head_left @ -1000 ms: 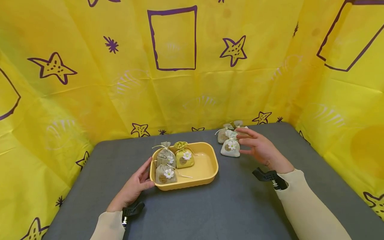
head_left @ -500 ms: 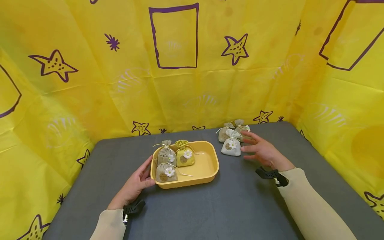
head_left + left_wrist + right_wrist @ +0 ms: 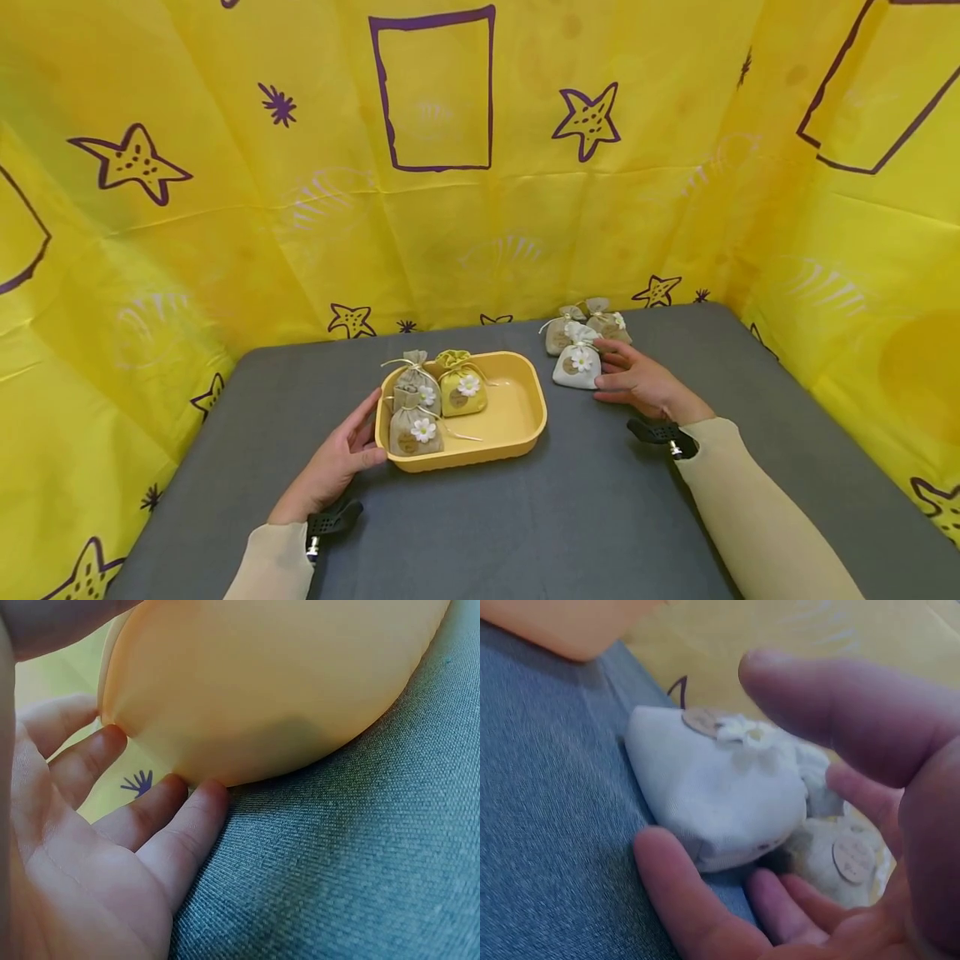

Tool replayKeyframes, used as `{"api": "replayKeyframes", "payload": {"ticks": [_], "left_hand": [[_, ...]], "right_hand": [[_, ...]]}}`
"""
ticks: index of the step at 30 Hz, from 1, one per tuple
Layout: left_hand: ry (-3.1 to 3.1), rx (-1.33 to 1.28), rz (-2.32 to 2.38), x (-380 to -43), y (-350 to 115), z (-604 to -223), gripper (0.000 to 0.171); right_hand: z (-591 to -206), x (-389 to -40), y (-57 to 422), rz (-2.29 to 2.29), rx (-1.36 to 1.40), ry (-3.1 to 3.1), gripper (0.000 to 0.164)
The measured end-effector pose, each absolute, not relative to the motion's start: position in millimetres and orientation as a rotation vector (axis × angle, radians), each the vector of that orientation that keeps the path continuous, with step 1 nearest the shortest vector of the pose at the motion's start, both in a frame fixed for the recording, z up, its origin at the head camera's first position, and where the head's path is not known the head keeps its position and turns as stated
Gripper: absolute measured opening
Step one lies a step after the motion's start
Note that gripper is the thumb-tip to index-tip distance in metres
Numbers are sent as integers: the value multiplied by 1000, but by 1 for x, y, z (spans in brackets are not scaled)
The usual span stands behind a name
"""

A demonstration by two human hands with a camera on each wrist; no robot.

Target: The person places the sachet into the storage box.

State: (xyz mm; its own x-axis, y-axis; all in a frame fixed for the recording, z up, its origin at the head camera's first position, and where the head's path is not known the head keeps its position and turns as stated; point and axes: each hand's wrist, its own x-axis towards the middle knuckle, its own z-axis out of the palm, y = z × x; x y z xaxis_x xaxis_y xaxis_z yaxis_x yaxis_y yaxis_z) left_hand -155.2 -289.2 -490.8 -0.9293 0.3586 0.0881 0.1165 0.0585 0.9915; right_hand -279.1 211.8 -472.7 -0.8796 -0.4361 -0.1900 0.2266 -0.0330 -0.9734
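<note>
My left hand [image 3: 341, 462] is at the left end of a yellow tray [image 3: 510, 450]. In the left wrist view its extended fingertips touch the tray's outer wall [image 3: 255, 682]. A yellow drawstring sachet [image 3: 459, 400] and two grey-beige sachets, one in front [image 3: 408, 433] and one behind [image 3: 411, 379], stand in the tray's left half, each with a white flower. On the right, my right hand [image 3: 645, 383] reaches around a white sachet [image 3: 573, 375]. Its thumb and fingers are spread on either side of the white cloth [image 3: 712, 787], not closed on it.
Two more beige sachets, one at left [image 3: 557, 337] and one at right [image 3: 611, 329], stand just behind the white one. A grey cloth-covered table [image 3: 480, 533] lies under everything. Yellow patterned curtains [image 3: 435, 250] enclose its back and sides.
My right hand drew back slightly from the sachets, then came in lower beside the white one with its fingers bent more. The left hand and the tray have stayed in place.
</note>
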Motion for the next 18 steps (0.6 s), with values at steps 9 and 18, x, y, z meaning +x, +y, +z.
{"api": "replayKeyframes", "payload": {"ticks": [9,18], "left_hand": [[2173,493,1961,-155,-289,-490,88],[2168,464,1971,-155,-288,-491,89]], "right_hand": [[-473,-283,208,-1917,-237,1847,84],[-471,-285,198,-1760,-275,1993,81]]}}
